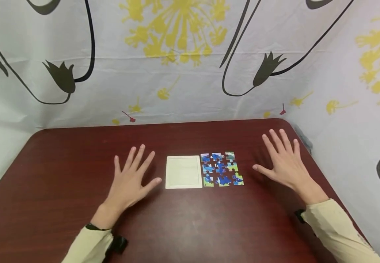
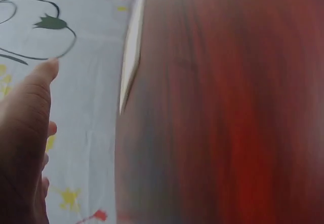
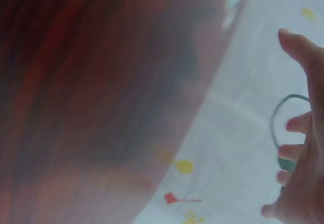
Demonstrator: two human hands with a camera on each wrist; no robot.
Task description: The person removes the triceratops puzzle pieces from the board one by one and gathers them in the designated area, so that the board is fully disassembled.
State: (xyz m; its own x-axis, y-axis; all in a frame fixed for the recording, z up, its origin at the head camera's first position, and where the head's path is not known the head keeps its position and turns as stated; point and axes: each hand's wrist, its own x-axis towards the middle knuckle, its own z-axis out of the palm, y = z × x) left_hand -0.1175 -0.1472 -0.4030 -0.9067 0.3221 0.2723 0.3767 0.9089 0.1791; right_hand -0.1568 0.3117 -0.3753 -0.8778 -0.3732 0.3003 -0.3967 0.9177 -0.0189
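Observation:
A square cream puzzle tray [image 1: 183,172] with a raised rim lies bare near the middle of the table. Just right of it, several blue and green jigsaw pieces [image 1: 220,168] are laid out in rows with small gaps between them. My left hand [image 1: 128,184] is spread flat-fingered to the left of the tray, its thumb nearest the tray's edge, and holds nothing. To the right of the pieces my right hand [image 1: 287,165] is spread the same way, also holding nothing. In the left wrist view the tray [image 2: 132,49] shows edge-on beyond the thumb.
The dark red-brown table [image 1: 190,223] has rounded far corners. Behind it and along the right side hangs a white cloth [image 1: 190,91] printed with yellow and dark green flowers. A dark band [image 1: 300,215] sits at the right wrist.

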